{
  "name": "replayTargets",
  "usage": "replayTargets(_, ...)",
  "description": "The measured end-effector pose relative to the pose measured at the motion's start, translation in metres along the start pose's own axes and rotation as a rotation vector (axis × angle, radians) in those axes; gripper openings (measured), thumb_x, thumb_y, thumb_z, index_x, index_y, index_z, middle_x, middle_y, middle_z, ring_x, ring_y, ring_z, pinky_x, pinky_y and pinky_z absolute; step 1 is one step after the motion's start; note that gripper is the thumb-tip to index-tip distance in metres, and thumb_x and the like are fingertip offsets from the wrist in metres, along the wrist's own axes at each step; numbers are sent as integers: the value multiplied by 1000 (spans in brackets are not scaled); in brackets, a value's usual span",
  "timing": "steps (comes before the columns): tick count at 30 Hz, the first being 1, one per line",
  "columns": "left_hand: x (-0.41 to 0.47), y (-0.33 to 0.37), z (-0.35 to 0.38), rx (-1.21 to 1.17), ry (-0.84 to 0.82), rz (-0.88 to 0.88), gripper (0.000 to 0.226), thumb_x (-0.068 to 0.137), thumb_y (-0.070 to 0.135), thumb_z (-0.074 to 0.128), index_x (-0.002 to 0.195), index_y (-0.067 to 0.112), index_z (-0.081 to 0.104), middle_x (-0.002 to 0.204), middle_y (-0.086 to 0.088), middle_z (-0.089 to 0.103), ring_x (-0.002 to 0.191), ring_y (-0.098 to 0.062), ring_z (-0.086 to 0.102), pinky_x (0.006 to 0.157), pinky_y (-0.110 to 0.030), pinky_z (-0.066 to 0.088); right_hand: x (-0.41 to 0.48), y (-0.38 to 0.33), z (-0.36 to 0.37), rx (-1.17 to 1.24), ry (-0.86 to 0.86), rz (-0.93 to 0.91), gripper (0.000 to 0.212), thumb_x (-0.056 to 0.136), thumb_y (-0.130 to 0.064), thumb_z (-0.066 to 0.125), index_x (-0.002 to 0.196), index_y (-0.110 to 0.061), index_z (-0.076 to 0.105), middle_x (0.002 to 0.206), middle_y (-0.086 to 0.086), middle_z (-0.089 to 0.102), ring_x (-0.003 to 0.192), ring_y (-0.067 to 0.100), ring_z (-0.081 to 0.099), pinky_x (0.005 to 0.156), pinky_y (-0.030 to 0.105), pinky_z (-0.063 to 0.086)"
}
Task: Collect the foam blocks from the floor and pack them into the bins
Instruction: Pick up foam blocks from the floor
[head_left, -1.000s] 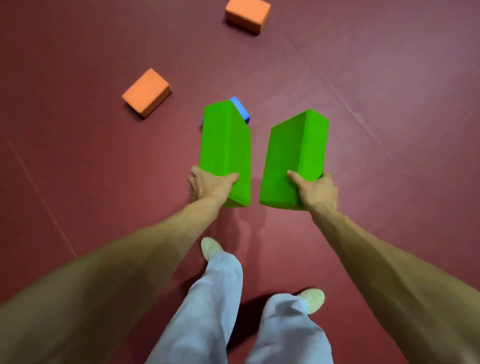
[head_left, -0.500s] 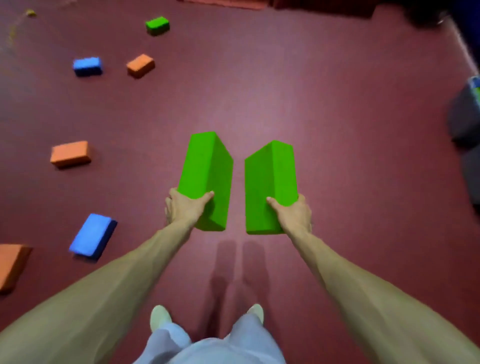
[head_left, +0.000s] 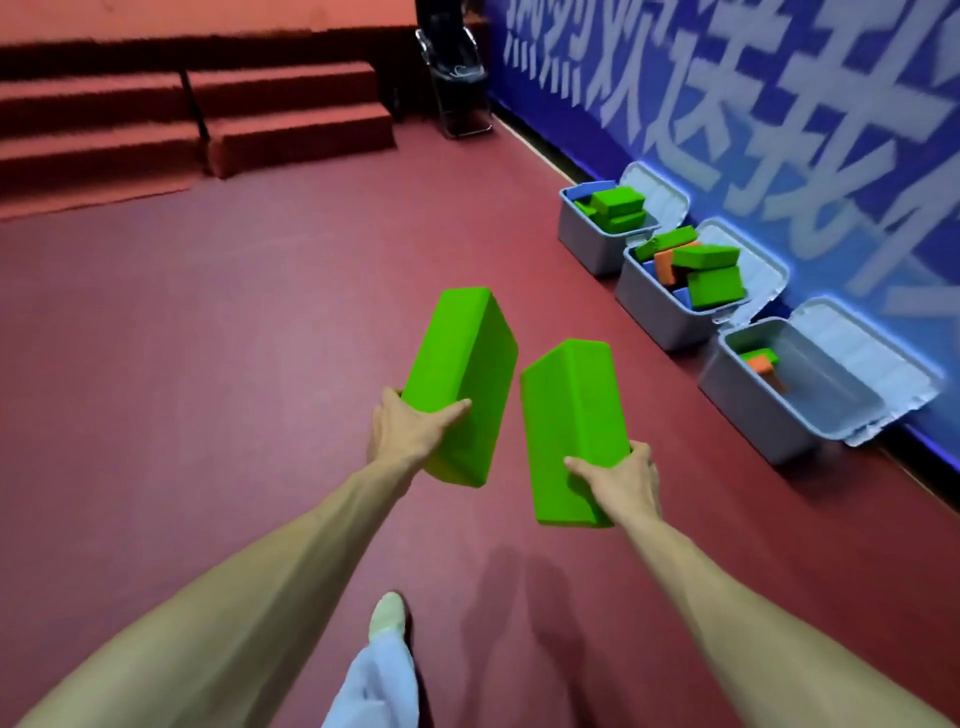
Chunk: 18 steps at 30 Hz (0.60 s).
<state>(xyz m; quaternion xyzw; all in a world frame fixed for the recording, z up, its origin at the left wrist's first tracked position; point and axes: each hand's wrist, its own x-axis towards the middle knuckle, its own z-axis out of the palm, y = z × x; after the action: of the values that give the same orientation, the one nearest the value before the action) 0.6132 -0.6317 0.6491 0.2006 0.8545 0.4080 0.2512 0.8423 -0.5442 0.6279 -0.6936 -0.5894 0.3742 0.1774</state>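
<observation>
My left hand (head_left: 408, 434) grips the near end of a green foam block (head_left: 462, 364), held out over the red floor. My right hand (head_left: 618, 483) holds a second green foam block (head_left: 569, 421) beside it, a small gap between the two. Three grey bins stand in a row along the blue wall at right. The nearest bin (head_left: 748, 410) holds a green and an orange block and is mostly hollow. The middle bin (head_left: 660, 306) is heaped with green and orange blocks. Green blocks fill the far bin (head_left: 587, 239). All three lids hang open against the wall.
A blue banner wall (head_left: 779, 104) with white lettering runs along the right. Red carpeted steps (head_left: 208, 114) rise at the back left, and a black folding chair (head_left: 457, 78) stands in the far corner. My foot (head_left: 387, 613) and pale trouser leg show at the bottom.
The view has swung up and to the right: the scattered floor blocks have left the frame and the bins and wall have come in. Both hands still carry their green blocks.
</observation>
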Motion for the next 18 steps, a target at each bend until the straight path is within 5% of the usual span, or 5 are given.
replayTargets(8,153,71,4,32,-185,195,108,33,90,61,113,17,57,106,-4,67,99,-24,65,82,-44,55,89,-93,39,2,108,121,92,67,-50,81,134,-6,37,134,20,50,125,35,48,98,41,41)
replayTargets(18,234,172,128,111,-449,202,83,51,61,84,109,10,54,107,-9,65,97,-26,63,82,-41,53,202,-96,-20,177,280,314,82,66,-40,84,128,-6,43,130,19,53,121,33,50,95,37,41)
